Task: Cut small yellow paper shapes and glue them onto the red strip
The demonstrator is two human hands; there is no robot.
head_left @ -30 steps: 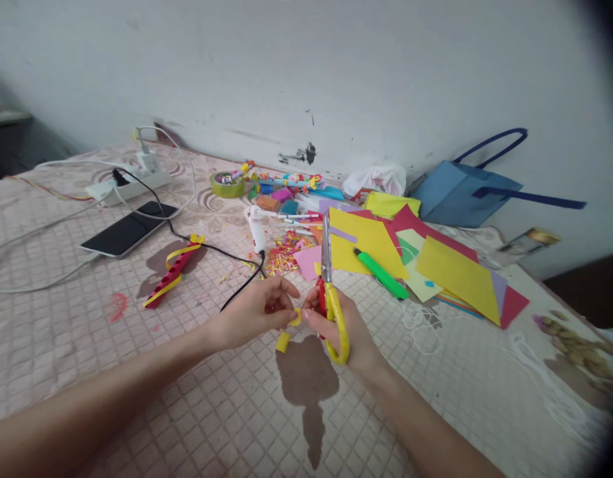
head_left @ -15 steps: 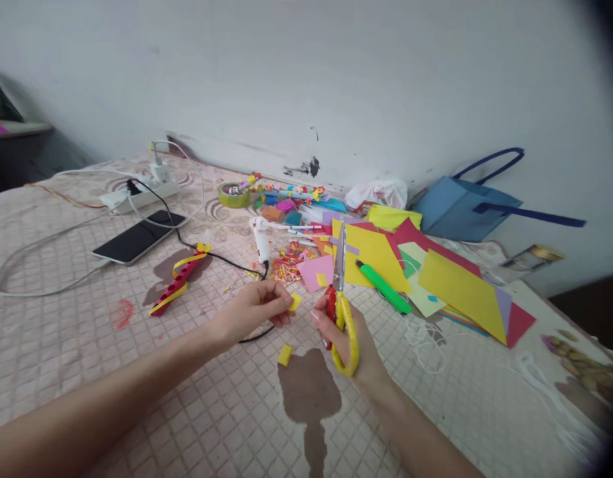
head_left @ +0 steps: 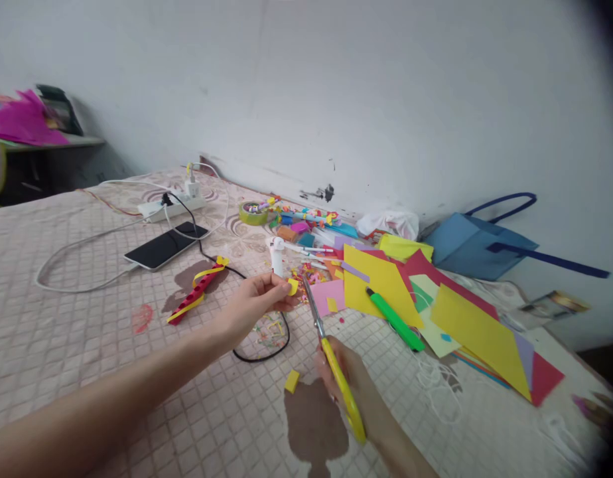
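Observation:
Between thumb and fingers, my left hand (head_left: 259, 302) pinches a small piece of yellow paper (head_left: 292, 287). My right hand (head_left: 343, 372) is wrapped round the yellow handle of a pair of scissors (head_left: 320, 325). The blades point up and left, their tips just right of the yellow paper piece; I cannot tell whether they touch it. A second small yellow piece (head_left: 292, 380) lies on the cloth below my hands, beside a brown patch (head_left: 316, 425). Behind my left hand stands a white glue gun (head_left: 277, 255).
A green cutter (head_left: 396, 322) lies on coloured paper sheets (head_left: 480, 332) at right, near a blue bag (head_left: 478, 245). Left are a phone (head_left: 166, 247), a power strip (head_left: 172, 207) with cables, and a red paper strip with yellow ribbon (head_left: 198, 292). Tape (head_left: 253, 214) sits at the back.
The scissors have tilted left, bringing their tips close to the yellow paper in my left hand. The view has shifted left and up, so more of the side table shows.

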